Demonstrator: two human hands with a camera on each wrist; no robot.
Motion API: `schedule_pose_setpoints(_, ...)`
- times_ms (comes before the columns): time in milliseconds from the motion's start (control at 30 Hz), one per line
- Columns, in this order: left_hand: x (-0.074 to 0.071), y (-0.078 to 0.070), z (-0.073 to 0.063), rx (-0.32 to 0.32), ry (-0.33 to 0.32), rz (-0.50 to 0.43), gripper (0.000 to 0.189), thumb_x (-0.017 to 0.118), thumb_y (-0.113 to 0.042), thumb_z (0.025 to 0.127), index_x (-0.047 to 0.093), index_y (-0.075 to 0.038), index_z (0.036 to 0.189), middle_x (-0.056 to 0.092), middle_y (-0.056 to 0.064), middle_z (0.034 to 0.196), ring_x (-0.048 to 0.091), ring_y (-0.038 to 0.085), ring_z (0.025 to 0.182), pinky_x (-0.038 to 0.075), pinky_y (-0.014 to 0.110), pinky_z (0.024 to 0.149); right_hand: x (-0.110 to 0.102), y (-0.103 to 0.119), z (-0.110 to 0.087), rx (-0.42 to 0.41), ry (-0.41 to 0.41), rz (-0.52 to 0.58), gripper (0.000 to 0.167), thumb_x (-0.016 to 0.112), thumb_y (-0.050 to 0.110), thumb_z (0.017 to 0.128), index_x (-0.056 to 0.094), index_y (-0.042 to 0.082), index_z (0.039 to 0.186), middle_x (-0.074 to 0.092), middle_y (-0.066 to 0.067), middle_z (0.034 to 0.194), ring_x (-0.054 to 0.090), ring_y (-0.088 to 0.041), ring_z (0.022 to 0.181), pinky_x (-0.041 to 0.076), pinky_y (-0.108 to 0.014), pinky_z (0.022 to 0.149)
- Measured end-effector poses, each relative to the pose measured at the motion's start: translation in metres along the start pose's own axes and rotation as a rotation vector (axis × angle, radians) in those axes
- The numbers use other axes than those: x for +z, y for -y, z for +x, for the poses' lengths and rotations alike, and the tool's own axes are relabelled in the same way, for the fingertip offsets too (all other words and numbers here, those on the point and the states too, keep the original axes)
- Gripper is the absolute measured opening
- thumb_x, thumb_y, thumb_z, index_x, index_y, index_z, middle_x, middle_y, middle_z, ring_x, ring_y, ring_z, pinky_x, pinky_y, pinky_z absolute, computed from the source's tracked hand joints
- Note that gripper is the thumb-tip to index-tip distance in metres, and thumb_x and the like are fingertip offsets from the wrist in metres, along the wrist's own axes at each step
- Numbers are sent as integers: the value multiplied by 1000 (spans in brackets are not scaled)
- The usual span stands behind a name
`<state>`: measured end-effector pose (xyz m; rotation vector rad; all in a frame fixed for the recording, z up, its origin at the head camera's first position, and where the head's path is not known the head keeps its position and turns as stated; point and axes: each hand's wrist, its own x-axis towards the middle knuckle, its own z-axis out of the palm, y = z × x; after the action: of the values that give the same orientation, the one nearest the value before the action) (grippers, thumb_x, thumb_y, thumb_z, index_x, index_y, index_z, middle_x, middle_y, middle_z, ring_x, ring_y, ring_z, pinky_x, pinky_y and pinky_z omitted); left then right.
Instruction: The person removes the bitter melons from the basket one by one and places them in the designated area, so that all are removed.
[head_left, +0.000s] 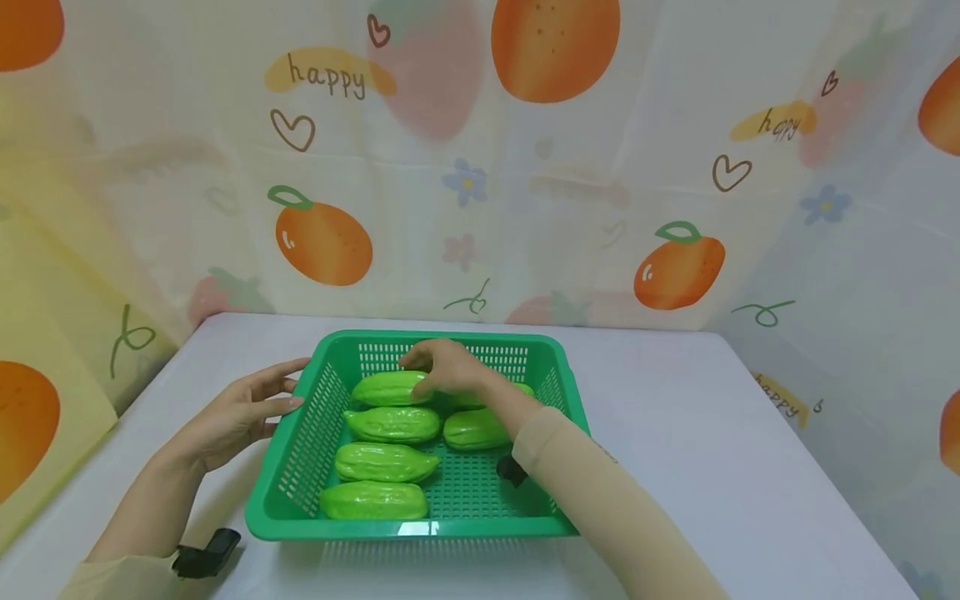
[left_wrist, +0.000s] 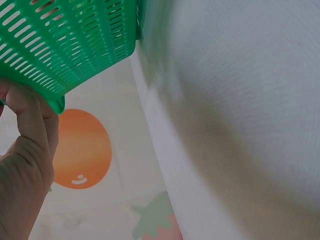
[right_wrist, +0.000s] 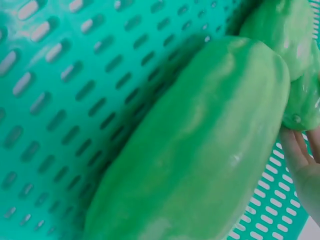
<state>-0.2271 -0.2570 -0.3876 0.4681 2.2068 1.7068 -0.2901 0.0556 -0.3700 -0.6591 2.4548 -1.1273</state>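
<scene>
Right-hand fingers (head_left: 422, 386) on a plump, glossy, ridged, light-green gourd (head_left: 384, 389).

The handwritten word "happy" (head_left: 327, 77) stood in brown on a yellow smear at the upper left of the printed backdrop cloth (head_left: 525, 225). The same word could be read on another smear (head_left: 806, 113) at the upper right, and again, slanting downward, lower right. Small faint marks on the right sleeve (head_left: 600, 492) were illegible.
</scene>
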Motion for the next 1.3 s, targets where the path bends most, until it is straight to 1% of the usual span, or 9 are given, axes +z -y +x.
schedule_pose_setpoints(133, -1, 1, 0, 6, 3, -6, 64, 53, -10, 101, 20, -3, 156, 55, -4, 113, 67, 8, 94, 61, 29, 79, -4, 2, -1, -8, 9, -19, 53, 77, 6, 83, 60, 10, 134, 62, -7, 139, 55, -24, 134, 49, -32, 107)
schedule_pose_setpoints(233, -1, 1, 0, -3, 0, -4, 64, 53, -11, 102, 21, -3, 156, 55, -5, 114, 67, 8, 94, 61, 29, 79, -7, 2, -2, -11, 18, -16, 53, 77, 8, 84, 60, 10, 134, 62, -6, 139, 54, -24, 135, 49, -34, 109)
schedule_pose_setpoints(400, 0, 1, 1, -5, -1, -3, 64, 53, -11, 102, 21, -3, 156, 56, -5, 113, 68, 8, 95, 61, 30, 79, -14, 3, -3, -35, 8, -23, 50, 76, 12, 85, 61, 13, 133, 62, -3, 138, 54, -25, 135, 48, -38, 110)
schedule_pose_setpoints(467, 0, 0, 1, 0, 2, -7, 63, 52, -11, 102, 21, -3, 156, 56, -4, 113, 68, 8, 95, 61, 30, 79, -17, 4, -5, -49, -6, -28, 49, 77, 13, 85, 63, 15, 132, 63, -3, 138, 54, -25, 134, 48, -38, 110)
schedule_pose_setpoints(633, 1, 0, 1, 11, 12, -24, 63, 52, -10, 102, 21, -3, 156, 55, -3, 115, 67, 8, 96, 60, 29, 79, -25, 6, -9, -51, -23, 5, 48, 78, 15, 84, 64, 19, 130, 63, -2, 138, 54, -24, 135, 48, -37, 110)
schedule_pose_setpoints(833, 1, 1, 0, 17, 16, -45, 63, 52, -8, 101, 21, -4, 156, 56, -4, 115, 68, 8, 96, 60, 29, 79, -34, 5, -12, -67, -34, 66, 50, 77, 15, 85, 62, 19, 133, 59, -3, 142, 51, -22, 138, 45, -35, 114)
schedule_pose_setpoints(1067, 0, 4, -1, 39, 25, -71, 61, 50, -6, 102, 22, -5, 156, 58, -3, 114, 69, 9, 95, 61, 29, 78, -45, 9, -17, -96, -55, 90, 50, 77, 17, 85, 62, 21, 133, 60, -1, 141, 51, -20, 138, 45, -36, 114)
schedule_pose_setpoints(1300, -1, 5, -1, 42, 28, -91, 61, 50, -5, 102, 23, -6, 156, 59, -4, 113, 69, 9, 94, 61, 28, 77, -58, 14, -25, -115, -93, 105, 48, 78, 20, 85, 64, 25, 130, 61, 2, 139, 54, -19, 133, 47, -39, 111)
